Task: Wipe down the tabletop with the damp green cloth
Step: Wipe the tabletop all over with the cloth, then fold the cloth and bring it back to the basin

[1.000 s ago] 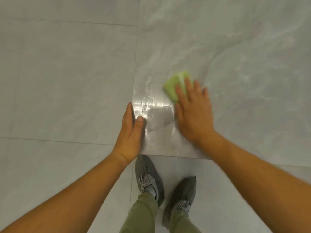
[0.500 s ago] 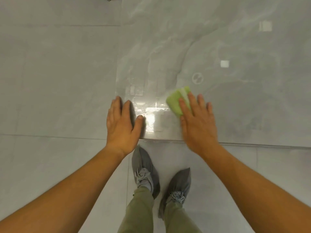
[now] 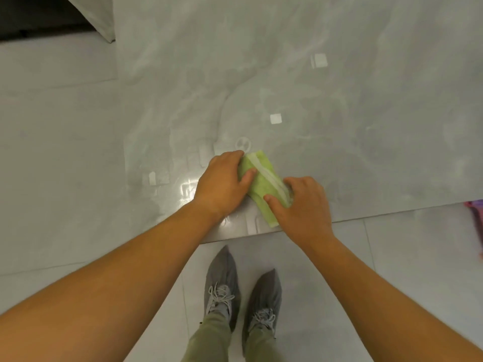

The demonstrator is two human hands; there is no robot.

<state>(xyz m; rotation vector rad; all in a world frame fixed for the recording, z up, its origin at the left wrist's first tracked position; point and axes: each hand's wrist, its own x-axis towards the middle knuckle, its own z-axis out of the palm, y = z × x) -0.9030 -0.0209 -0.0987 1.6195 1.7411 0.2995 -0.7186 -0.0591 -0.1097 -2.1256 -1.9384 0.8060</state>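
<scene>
The green cloth (image 3: pixel 261 184) lies folded into a long strip near the front edge of the glossy grey marble tabletop (image 3: pixel 287 87). My left hand (image 3: pixel 222 181) grips its far left end, thumb on top. At its near right end my right hand (image 3: pixel 300 205) holds it with the fingers curled over the fold. A pale seam runs along the cloth. Wet streaks and light reflections shine on the tabletop just left of my hands.
The table's front edge (image 3: pixel 366 218) runs just below my hands, and its left edge (image 3: pixel 120 100) borders the tiled floor. My grey shoes (image 3: pixel 243 293) stand on the floor under the edge. A pink and purple object (image 3: pixel 475 223) shows at the right border.
My left hand left the table's corner and took hold of the cloth. My right hand went from pressing flat on the cloth to gripping it. The cloth now lies as a longer strip.
</scene>
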